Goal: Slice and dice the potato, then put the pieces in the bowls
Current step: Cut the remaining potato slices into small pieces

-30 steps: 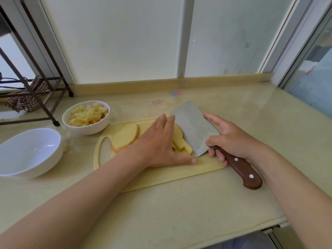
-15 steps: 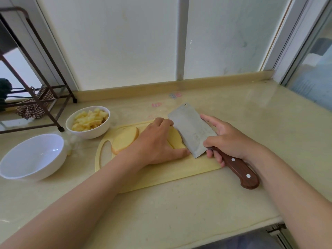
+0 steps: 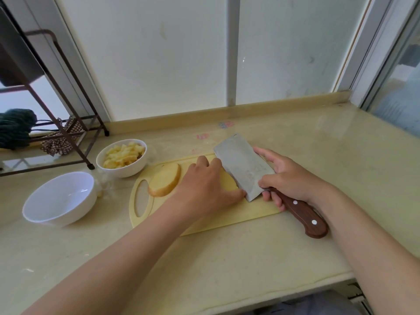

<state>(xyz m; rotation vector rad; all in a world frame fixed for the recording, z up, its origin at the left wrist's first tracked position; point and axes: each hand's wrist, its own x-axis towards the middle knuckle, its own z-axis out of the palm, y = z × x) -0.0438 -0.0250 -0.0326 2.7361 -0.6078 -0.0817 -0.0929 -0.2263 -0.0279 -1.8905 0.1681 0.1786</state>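
Note:
On the yellow cutting board (image 3: 204, 221), my left hand (image 3: 206, 185) lies flat on a potato slice (image 3: 228, 181) and holds it down; most of that slice is hidden under the palm. My right hand (image 3: 288, 178) grips the wooden handle of a cleaver (image 3: 243, 164), whose blade stands against the slice's right side beside my left thumb. A second, thick potato slice (image 3: 164, 183) lies loose on the board's left part. A small white bowl (image 3: 121, 169) of diced potato stands left of the board. A larger white bowl (image 3: 59, 198) in front of it has nothing in it.
A dark metal rack (image 3: 68, 123) with a patterned cloth stands at the far left on the beige counter (image 3: 227, 258). Frosted window panes close the back. The counter's front edge runs along the bottom right.
The cut strips seen to the right of my left hand a second ago are now hidden behind the blade. The cleaver has shifted left, close against my left hand. The view has tilted up a little.

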